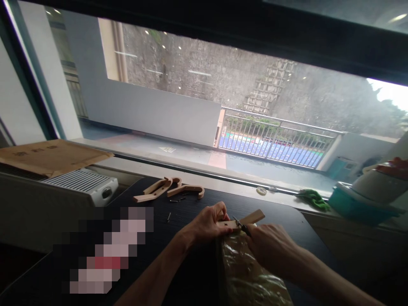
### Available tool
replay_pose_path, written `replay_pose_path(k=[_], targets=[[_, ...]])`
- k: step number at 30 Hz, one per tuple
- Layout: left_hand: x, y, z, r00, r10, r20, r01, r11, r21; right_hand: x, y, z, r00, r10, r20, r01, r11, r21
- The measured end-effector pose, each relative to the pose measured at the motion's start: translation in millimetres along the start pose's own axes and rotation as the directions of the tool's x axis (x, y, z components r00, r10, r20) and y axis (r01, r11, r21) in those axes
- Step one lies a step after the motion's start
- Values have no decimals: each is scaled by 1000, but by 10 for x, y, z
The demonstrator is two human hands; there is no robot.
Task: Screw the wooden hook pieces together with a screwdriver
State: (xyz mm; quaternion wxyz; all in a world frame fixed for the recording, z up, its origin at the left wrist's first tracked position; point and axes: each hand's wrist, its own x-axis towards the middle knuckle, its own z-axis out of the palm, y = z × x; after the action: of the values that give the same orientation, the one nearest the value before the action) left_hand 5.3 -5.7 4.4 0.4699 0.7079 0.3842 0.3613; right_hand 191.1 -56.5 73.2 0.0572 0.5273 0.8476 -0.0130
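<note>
Honestly, no text can be made out for sure here. A row of three dark characters [37, 150] is printed on the brown envelope [75, 159], but they're too blurred to be read, and the pale angular marking [167, 149] painted on the walkway floor [137, 144] outside can't really be deciphered either.

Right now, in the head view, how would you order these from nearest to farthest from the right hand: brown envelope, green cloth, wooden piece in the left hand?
From the right hand:
1. Wooden piece: just left, in the left hand.
2. Green cloth: beyond, to the right.
3. Brown envelope: far left.
</note>
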Motion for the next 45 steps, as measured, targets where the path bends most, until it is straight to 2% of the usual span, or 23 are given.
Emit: replay_pose_path(k=[1,5,9,12,20,27,34,45], targets=[[-5,17,-5,1000,4,4,-4,1000,1,-33,76,-102,1000,-4,2,4,1000,26],[-23,79,-24,999,18,29,-18,1000,1,-130,313,-511,988,33,-153,-12,991,134],[-16,76,-31,999,24,41,-24,1000,2,-97,356,-705,978,4,-208,45,972,232],[-3,49,-35,998,33,54,-33,999,1,-25,325,-726,972,12,-234,49,965,256],[1,24,-53,998,38,57,-39,999,11,99,293,-698,985,-7,-175,49,970,239],[4,37,-54,997,21,70,-22,1000,11,156,285,-666,982,-30,-186,68,977,203],[-11,88,-60,997,1,77,-2,1000,11,175,239,-690,989,-28,-148,51,986,158],[-13,46,-54,999,0,51,-1,1000,25,307,276,-769,994,-79,-81,91,984,155]])
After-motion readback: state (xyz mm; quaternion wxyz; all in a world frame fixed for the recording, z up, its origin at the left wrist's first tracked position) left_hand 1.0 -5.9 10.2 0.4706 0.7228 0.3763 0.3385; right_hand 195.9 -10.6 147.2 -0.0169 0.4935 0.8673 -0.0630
